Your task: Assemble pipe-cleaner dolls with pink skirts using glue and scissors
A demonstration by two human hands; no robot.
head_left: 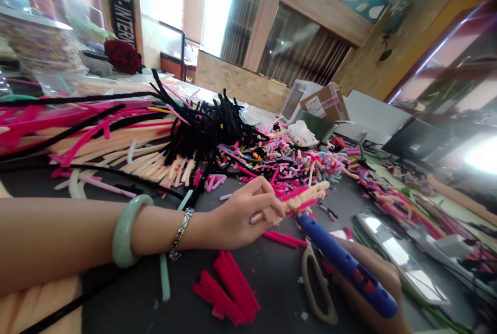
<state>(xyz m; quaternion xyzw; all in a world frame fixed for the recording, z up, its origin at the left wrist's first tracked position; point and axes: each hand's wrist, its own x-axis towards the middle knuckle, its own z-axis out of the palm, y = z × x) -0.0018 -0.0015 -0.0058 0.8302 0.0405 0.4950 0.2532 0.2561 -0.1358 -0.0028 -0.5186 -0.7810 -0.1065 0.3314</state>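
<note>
Pipe cleaners (305, 200), pink and cream, are pinched between the fingers of the left hand (246, 215), just beyond the scissors (309, 292). The right hand (373, 272), beside the scissors, is wrapped around a blue pen-shaped tool (341, 259), its tip at the pipe cleaners. Red strips (238, 285) lie left of the scissors, a phone (402, 256) to their right.

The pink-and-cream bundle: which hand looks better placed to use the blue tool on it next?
The right hand, I'd judge: it grips the blue tool, whose tip is right by the pink-and-cream bundle. The left hand is pinching that bundle, so it seems better suited to steadying it.
</note>
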